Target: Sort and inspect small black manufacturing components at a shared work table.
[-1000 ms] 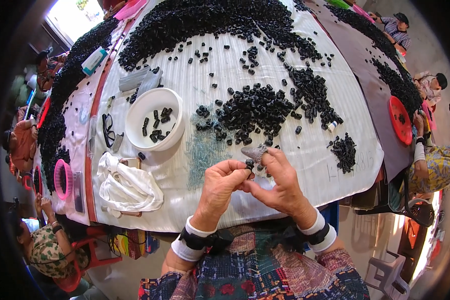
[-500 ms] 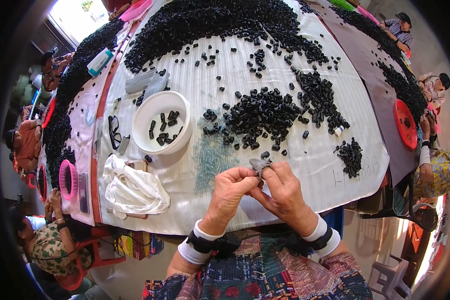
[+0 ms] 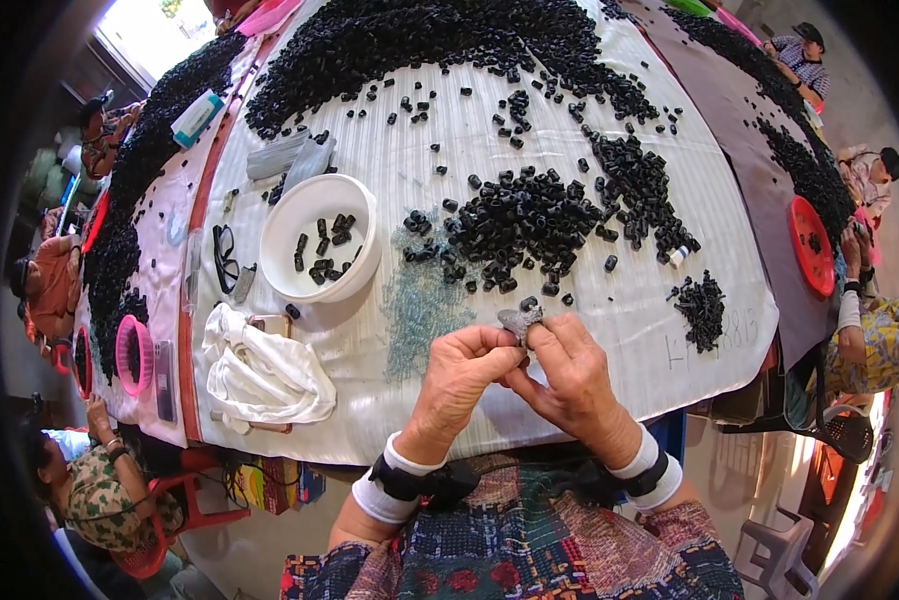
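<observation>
Parts, small and black, are heaped on the white-covered desk beyond the fingers. The left hand is pinched narrow, its fingertips met by those of the right hand, likewise drawn close; whether a part is held between them cannot be told. A grey wrap is seen at the right fingertips. Pale blue bits are strewn left of the heap, a few parts are held in the white bowl, and black pegs are piled at the right.

Hold between fingers hidden, black heap cropped
</observation>
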A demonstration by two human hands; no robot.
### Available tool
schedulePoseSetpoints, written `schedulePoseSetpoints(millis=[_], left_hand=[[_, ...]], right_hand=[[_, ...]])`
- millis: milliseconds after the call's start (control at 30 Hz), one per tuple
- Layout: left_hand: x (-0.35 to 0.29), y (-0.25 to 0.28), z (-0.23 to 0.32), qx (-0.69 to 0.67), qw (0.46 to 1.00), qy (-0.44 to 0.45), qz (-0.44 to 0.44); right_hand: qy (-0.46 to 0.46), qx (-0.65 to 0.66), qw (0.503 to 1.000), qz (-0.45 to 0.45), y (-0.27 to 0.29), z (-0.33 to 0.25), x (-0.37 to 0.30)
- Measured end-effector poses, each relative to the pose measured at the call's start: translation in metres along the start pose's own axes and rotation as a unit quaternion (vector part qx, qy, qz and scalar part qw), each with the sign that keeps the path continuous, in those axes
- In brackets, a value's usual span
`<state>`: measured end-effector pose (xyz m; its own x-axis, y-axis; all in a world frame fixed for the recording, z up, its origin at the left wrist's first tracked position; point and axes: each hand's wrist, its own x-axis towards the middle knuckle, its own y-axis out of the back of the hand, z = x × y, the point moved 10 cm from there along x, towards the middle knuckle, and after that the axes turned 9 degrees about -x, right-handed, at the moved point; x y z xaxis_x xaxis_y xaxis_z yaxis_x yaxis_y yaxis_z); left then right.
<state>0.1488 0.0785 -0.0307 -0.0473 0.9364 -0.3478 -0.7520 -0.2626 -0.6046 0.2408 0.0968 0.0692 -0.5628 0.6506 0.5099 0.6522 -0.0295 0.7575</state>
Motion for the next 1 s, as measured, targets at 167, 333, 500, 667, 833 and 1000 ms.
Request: schedulePoseSetpoints(millis=[167,333,500,667,833,1000], left_hand=[[0.002,-0.001,0.002,-0.011,1.000,-0.014,-0.002],[0.001,0.000,0.004,-0.009,1.000,-0.015,0.016],[0.002,0.002,0.001,0.000,1.000,-0.012,0.005],[0.000,-0.003,0.005,0.027,1.000,-0.010,-0.010],[-0.002,0.003,-0.002,-0.018,1.000,0.021,-0.004],[-0.002,0.004,-0.002,-0.001,1.000,0.010,-0.012]], right_hand=[[-0.023,0.008,0.999,0.026,0.002,0.002,-0.001],[-0.014,-0.003,1.000,0.019,-0.001,0.003,-0.004],[-0.007,-0.003,0.999,0.031,0.000,0.001,-0.004],[0.002,-0.018,0.999,0.034,0.004,0.002,-0.004],[0.008,-0.001,0.999,0.044,0.010,0.004,-0.003],[0.014,0.010,0.999,0.030,0.007,0.004,-0.005]])
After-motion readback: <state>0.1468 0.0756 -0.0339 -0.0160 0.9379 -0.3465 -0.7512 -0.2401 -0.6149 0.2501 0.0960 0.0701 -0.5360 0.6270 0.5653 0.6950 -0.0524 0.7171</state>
